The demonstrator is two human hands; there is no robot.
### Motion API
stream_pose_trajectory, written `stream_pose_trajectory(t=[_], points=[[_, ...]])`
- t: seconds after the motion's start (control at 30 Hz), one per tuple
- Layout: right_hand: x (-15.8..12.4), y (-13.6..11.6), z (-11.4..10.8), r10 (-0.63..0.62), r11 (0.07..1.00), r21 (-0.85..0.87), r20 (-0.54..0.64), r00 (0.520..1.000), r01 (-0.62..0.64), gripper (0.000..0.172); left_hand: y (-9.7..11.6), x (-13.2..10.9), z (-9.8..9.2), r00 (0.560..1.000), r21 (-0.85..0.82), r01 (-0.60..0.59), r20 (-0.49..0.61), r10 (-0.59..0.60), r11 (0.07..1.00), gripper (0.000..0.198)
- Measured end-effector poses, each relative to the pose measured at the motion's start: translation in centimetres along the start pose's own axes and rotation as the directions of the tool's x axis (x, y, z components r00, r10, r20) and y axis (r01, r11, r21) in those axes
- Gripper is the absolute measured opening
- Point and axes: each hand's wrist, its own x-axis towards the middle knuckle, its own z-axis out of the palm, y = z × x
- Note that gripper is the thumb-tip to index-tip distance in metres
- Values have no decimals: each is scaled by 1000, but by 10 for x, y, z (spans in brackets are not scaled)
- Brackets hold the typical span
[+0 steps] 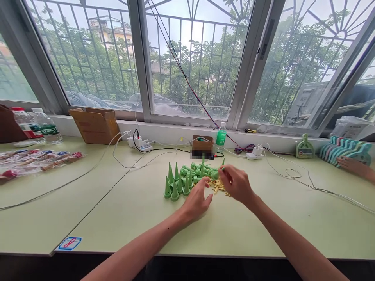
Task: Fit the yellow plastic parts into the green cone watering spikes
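My right hand (238, 184) is closed in a pinch over the pile, with a bit of green plastic, seemingly a cone-shaped spike, showing at its fingertips. Beside it my left hand (197, 198) has thumb and fingers apart, holding nothing I can see, its fingertips close to the green pieces. Several green cone-shaped spikes (175, 191) stand upright on their ridged bases, left of my left hand. Behind them lies a heap of loose green spikes (191, 170) on their sides. Small yellow plastic pieces (217, 187) are scattered between my hands, partly hidden by them.
Behind the heap stand a small brown box (203, 145) and a green-labelled bottle (221, 136). White cables (304, 183) cross the pale green table (140, 226). A cardboard box (95, 125) stands back left. Another person's hand (353, 166) touches turquoise boards (341, 151) at right.
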Motion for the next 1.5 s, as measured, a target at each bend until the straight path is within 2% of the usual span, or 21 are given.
stream_pose_trajectory(t=[0.1,0.17,0.33,0.5,0.6,0.67,0.9,1.13,1.5], points=[[30,20,-20,121,988,-67,-201,972,-137,23,-2,-1,1,999,21,21,34,-22,1000,38],[45,41,-28,218,966,-87,-233,948,-244,24,-2,-1,1,999,39,19,50,-21,999,35],[57,95,-33,363,895,-220,-142,921,-387,25,-4,-1,1,998,62,3,57,-6,998,27],[55,121,-31,507,848,-199,31,862,-491,17,-5,0,1,997,89,-35,64,29,995,17],[54,127,-27,611,791,-149,227,758,-593,13,-5,0,0,998,89,-34,63,29,995,16],[51,130,-23,626,777,-141,272,730,-614,13,-4,-1,0,998,85,-33,61,28,996,16],[42,138,-13,639,758,-108,326,697,-644,13,-2,-1,-1,997,70,-31,70,26,997,14],[38,133,-10,640,728,-65,421,643,-682,16,0,-2,-2,997,82,-29,77,23,996,15],[38,133,-3,641,716,-45,439,630,-697,19,0,-1,-3,996,99,-35,91,26,994,14]])
